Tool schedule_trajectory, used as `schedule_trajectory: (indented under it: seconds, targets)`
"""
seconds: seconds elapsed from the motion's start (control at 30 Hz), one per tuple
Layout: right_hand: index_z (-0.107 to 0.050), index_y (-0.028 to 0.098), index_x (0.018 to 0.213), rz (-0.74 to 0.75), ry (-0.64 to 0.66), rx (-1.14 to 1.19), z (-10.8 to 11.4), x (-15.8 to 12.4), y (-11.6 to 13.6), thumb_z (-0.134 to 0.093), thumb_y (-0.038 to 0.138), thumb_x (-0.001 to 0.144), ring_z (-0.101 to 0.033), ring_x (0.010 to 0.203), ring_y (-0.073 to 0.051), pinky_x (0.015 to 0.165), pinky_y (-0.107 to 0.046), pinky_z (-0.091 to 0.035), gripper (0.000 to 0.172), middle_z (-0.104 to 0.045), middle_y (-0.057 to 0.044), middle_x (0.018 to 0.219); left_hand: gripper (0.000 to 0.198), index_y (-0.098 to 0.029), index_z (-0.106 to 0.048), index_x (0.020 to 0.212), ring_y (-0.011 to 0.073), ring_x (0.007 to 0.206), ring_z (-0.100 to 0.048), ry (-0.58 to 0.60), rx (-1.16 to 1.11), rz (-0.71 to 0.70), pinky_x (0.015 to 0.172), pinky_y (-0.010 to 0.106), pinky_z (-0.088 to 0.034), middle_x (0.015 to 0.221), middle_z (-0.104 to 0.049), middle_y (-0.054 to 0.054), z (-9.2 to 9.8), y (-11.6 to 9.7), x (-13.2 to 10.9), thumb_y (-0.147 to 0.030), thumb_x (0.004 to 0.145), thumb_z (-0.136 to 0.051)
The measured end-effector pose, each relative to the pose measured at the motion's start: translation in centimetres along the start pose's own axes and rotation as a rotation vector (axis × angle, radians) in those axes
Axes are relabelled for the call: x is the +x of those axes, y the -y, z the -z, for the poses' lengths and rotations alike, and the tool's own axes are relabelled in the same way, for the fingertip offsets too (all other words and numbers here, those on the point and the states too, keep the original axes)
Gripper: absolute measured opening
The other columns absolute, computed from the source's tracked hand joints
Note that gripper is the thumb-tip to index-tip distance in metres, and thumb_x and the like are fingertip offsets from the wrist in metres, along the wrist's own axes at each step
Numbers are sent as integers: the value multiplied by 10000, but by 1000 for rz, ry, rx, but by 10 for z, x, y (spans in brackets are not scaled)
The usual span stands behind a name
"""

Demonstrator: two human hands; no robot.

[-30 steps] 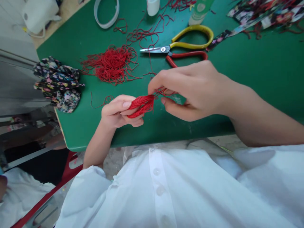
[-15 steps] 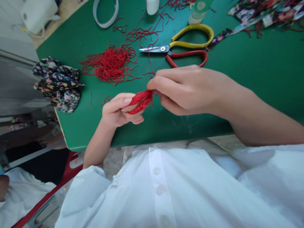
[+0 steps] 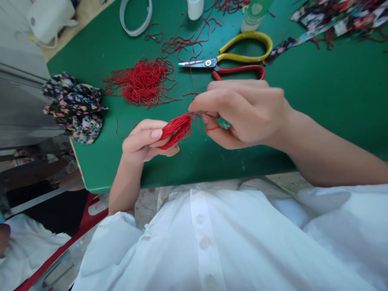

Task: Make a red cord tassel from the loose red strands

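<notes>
My left hand [image 3: 144, 141] is closed around a bundle of red threads [image 3: 176, 128], thumb pressing it against the fingers. Just to its right, my right hand [image 3: 242, 111] pinches a few thin red strands that run out of the bundle's free end. Both hands hover over the near part of the green table [image 3: 318, 93]. A loose heap of red thread [image 3: 142, 81] lies on the table beyond my left hand.
Scissors with one yellow and one red handle [image 3: 239, 60] lie behind my right hand. Flowered fabric pieces [image 3: 74, 107] hang at the table's left corner; more flowered strips [image 3: 333, 20] lie at the far right. A white tape roll [image 3: 136, 16] and bottles [image 3: 254, 14] stand at the back.
My right hand has shifted slightly right and up, drawing thin strands out of the bundle. My left hand moved a little left, still gripping the bundle.
</notes>
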State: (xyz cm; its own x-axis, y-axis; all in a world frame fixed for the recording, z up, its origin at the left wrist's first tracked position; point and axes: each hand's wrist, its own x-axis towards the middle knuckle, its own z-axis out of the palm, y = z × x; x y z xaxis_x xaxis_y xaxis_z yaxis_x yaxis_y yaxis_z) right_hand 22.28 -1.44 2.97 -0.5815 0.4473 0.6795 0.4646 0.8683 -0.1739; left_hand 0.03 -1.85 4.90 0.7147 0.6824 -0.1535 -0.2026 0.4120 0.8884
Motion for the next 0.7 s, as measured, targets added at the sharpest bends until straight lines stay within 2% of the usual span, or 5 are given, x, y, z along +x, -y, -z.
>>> schedule_trajectory:
  seconds: [0.1, 0.27, 0.47, 0.57, 0.7]
  targets:
    - [-454, 151, 1147, -64, 7, 34, -2, 0, 2, -409, 19, 842, -561, 772, -86, 675, -197, -439, 336, -596, -4, 968, 535, -199, -234, 499, 19, 340, -151, -6, 15, -10, 407, 210, -227, 451, -131, -96, 1, -1, 0, -420, 834, -588]
    - [-587, 147, 978, -130, 50, -59, 1, 5, 7, -389, 53, 919, -417, 607, -75, 552, -185, -359, 227, -535, 15, 768, 591, -195, -231, 474, 14, 351, -147, -60, 34, 73, 405, 214, -217, 434, -141, -89, 0, -3, -1, -491, 771, -648]
    - [-645, 142, 953, -122, 62, -144, 1, 8, 7, -426, 94, 944, -486, 648, -81, 580, -184, -398, 224, -576, 10, 777, 576, -197, -232, 474, 18, 345, -150, -52, 39, 45, 403, 215, -221, 425, -124, -91, 0, -4, -1, -470, 797, -624]
    - [-647, 141, 937, -118, 62, -151, 1, 8, 7, -441, 122, 958, -479, 633, -81, 595, -184, -413, 208, -574, 13, 772, 599, -201, -228, 471, 17, 340, -143, -69, 57, 72, 396, 215, -222, 416, -122, -95, -1, -5, -1, -511, 772, -643]
    - [-639, 136, 916, -102, 79, -145, 2, 9, 8, -454, 152, 969, -483, 633, -83, 616, -187, -423, 193, -573, 10, 773, 576, -197, -231, 471, 23, 344, -137, -30, 20, 37, 397, 211, -213, 414, -119, -89, 0, -4, 0, -466, 796, -623]
